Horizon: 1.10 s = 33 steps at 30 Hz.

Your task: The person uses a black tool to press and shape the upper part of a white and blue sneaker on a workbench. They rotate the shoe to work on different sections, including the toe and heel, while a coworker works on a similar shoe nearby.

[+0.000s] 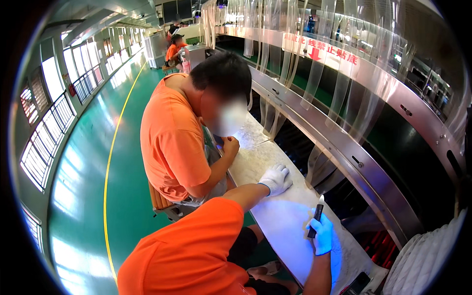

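Note:
My left hand [277, 180], in a white knit glove, rests on the pale bench top [250, 169] with its fingers stretched out and nothing visible in them. Nearer the bench's right end, my right hand [322, 235] wears a glove that looks blue in the violet-blue light. It is closed round a slim black-handled tool [315, 222] with a pale, narrow tip pointing away from me; the exact kind of tool cannot be told. Blue light falls on the bench top around this hand.
A co-worker in an orange shirt [172, 132] sits close at my left, one hand [230, 146] raised over the bench. Clear plastic strips [339, 83] hang above a metal conveyor rail [339, 142]. A black device [358, 284] and a white ribbed bundle [425, 258] are at lower right.

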Tool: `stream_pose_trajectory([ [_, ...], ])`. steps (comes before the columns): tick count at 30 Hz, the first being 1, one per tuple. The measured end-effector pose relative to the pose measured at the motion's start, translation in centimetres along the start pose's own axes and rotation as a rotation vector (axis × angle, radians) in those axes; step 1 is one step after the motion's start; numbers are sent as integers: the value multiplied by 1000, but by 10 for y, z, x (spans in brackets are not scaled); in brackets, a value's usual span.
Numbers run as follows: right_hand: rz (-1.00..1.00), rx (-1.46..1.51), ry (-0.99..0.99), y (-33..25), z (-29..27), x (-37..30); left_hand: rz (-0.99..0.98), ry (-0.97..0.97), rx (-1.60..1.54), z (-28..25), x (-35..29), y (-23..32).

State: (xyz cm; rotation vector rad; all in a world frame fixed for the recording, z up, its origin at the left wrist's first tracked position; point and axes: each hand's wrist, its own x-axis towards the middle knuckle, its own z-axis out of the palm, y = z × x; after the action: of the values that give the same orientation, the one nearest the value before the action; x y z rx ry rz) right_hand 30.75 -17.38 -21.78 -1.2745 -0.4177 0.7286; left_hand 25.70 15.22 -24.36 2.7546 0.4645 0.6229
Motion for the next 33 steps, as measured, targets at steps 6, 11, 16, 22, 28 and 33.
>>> stream_pose_trajectory([
  [6,89,-97,-157,-8,0,-4,-5,-18,-23,-1,-1,-4],
  [11,17,211,-291,2,-17,-9,-1,-50,-20,-9,1,3],
  [16,59,80,-213,5,-27,0,6,-21,-2,-4,0,-2],
  [22,40,74,-94,-6,-23,-5,6,-48,7,-13,0,3],
  [28,23,35,-56,-6,-26,-4,-13,-65,43,-17,0,9],
  [33,-34,-12,-95,-5,-20,-4,-3,-33,53,-7,-1,4],
])
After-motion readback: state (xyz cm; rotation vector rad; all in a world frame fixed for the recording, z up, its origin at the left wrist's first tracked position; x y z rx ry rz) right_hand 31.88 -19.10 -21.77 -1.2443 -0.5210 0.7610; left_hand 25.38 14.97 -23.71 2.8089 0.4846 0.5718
